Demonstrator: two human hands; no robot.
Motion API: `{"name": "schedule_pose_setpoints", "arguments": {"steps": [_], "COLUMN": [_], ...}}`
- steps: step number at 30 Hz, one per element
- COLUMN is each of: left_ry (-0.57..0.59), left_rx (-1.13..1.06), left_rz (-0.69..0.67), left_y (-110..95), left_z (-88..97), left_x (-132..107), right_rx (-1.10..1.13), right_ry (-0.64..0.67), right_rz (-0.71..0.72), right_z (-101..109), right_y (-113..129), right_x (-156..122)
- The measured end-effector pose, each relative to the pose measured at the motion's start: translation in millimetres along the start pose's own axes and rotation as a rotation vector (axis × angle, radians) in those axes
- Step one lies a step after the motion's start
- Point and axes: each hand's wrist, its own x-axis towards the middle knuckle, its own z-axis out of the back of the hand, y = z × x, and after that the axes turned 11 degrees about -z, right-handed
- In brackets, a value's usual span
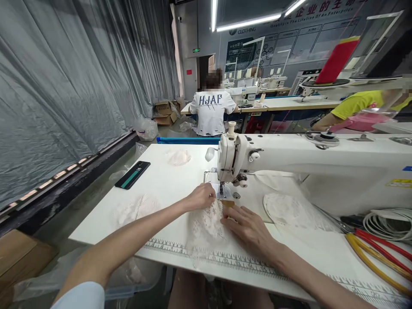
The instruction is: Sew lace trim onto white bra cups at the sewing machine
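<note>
A white lace piece (206, 229) lies in front of the needle of a white sewing machine (229, 159) and drapes over the ruler marks by the table's front edge. My left hand (202, 197) is closed in a pinch on the lace's upper edge, just left of the presser foot (222, 189). On the lace's right edge rests my right hand (249, 225), its fingers bent and gripping the fabric. A small brown piece (228, 203) shows between the hands, below the foot. The fingertips are partly hidden.
More lace pieces lie at the table's left (137, 209), at its back (179, 157) and under the machine arm (291, 210). A phone (132, 175) is near the left edge. Orange-handled scissors (370, 244) and coiled cable (389, 225) sit at right. People work nearby.
</note>
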Motion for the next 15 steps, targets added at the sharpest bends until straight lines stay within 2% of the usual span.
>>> {"name": "schedule_pose_setpoints", "arguments": {"steps": [4, 7, 10, 15], "left_ry": [-0.118, -0.18, -0.104, 0.005], "left_rx": [0.11, 0.226, 0.331, 0.381], "left_rz": [0.004, -0.125, -0.244, -0.274], "left_y": [9, 5, 2, 5], "left_z": [-13.3, -22.3, -28.7, -27.5], "left_x": [5, -8, -19, -23], "right_rx": [0.037, 0.074, 0.102, 0.075], "right_ry": [0.044, 0.05, 0.064, 0.073], "right_rz": [-0.076, -0.095, -0.116, -0.115], "right_z": [-12, -13, -11, -11], "right_y": [-12, -13, -11, -11], "right_x": [8, 6, 5, 5]}}
